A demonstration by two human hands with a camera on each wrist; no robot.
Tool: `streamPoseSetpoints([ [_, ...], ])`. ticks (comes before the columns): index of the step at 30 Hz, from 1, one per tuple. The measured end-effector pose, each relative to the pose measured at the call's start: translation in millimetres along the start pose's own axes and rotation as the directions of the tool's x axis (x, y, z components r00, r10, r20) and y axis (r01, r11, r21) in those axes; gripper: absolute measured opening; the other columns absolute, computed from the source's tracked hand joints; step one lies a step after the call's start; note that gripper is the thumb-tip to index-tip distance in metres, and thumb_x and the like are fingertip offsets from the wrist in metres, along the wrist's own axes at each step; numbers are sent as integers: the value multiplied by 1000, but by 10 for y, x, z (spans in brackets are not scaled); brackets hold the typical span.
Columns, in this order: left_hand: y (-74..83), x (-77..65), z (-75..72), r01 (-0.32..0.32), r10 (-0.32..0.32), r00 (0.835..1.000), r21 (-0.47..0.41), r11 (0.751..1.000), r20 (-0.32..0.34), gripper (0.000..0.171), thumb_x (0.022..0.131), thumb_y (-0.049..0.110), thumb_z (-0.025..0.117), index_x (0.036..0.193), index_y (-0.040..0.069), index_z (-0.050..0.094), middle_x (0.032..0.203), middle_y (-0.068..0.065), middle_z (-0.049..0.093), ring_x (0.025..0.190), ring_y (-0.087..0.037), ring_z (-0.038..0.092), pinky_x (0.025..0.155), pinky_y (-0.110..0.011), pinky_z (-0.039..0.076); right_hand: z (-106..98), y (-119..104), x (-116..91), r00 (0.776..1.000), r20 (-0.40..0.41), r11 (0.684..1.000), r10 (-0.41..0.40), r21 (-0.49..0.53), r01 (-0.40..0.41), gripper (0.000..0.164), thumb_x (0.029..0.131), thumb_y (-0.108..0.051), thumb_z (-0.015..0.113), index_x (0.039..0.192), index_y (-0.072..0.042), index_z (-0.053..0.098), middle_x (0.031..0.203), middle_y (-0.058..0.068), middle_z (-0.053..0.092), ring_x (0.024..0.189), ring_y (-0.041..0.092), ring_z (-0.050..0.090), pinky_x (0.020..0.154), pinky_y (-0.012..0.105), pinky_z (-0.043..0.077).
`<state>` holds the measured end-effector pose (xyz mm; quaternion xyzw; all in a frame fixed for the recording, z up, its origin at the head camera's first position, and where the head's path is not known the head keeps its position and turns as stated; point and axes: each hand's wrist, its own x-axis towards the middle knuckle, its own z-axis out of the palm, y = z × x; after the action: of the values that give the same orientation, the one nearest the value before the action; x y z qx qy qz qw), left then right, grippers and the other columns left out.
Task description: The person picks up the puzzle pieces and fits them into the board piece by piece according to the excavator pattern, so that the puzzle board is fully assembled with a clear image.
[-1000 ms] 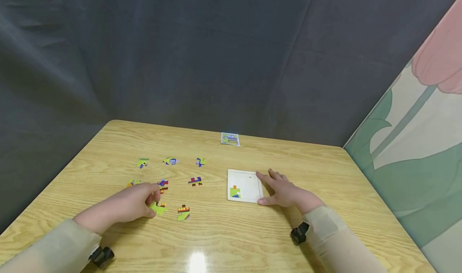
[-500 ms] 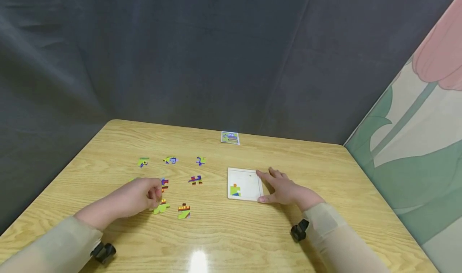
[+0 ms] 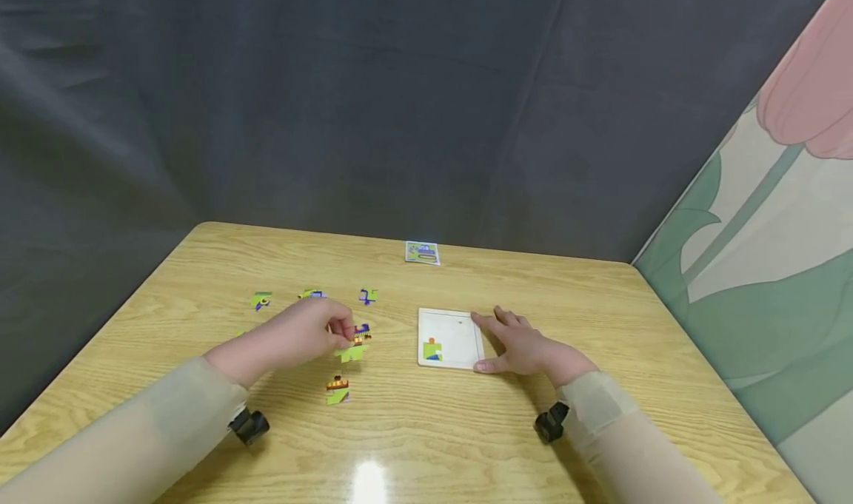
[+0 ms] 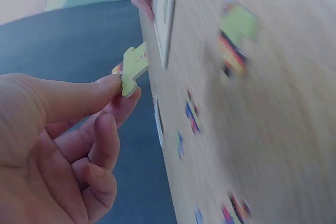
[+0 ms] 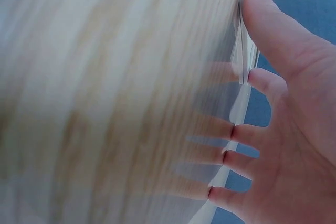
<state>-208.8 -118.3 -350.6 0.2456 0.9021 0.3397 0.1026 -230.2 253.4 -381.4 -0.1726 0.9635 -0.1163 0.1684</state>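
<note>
Between thumb and forefinger, my left hand [image 3: 293,337] pinches a lime-green jigsaw puzzle piece [image 3: 352,353]. The left wrist view shows this puzzle piece [image 4: 135,66] raised off the table, its other fingers curled loosely below. My right hand [image 3: 526,350] lies with spread fingers at the right edge of a white puzzle tray [image 3: 456,345], thumb and forefinger touching its rim. One green and blue piece [image 3: 432,351] with an orange knob sits in the tray's near left corner. In the right wrist view, the right hand's fingertips [image 5: 252,77] meet the table and tray edge.
Several loose pieces lie on the wooden table [image 3: 413,430] to the left, among them a green and red piece [image 3: 338,390] in front and a blue and green one [image 3: 367,296] farther back. A small picture card [image 3: 423,252] lies near the far edge.
My left hand has picked up the lime-green puzzle piece and carried it to the right, toward the tray. My right hand has stayed at the tray's edge.
</note>
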Motion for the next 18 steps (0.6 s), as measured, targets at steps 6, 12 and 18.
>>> streamPoseSetpoints([
  [6, 245, 337, 155, -44, 45, 998, -22, 999, 40, 16, 89, 2, 71, 81, 14, 65, 78, 3, 62, 70, -16, 54, 65, -34, 47, -1, -13, -11, 1000, -2, 1000, 6, -3, -6, 95, 83, -58, 69, 158, -20, 25, 159, 27, 12, 141, 55, 12, 102, 73, 20],
  [12, 412, 695, 411, -87, 93, 994, -101, 991, 57, 15, 87, 1, 72, 80, 13, 66, 73, 1, 61, 66, -14, 53, 62, -30, 45, -5, -23, -21, 1000, 2, 1000, 0, -2, 0, 94, 84, -58, 68, 158, -20, 24, 159, 28, 12, 140, 55, 12, 102, 73, 20],
  [18, 560, 962, 673, -75, 88, 993, -144, 987, 83, 14, 87, 3, 73, 80, 12, 67, 75, 0, 59, 65, -13, 51, 59, -27, 42, -11, -23, -28, 1000, 5, 1000, 9, -17, -9, 94, 84, -60, 67, 158, -20, 25, 158, 28, 13, 140, 55, 15, 101, 73, 22],
])
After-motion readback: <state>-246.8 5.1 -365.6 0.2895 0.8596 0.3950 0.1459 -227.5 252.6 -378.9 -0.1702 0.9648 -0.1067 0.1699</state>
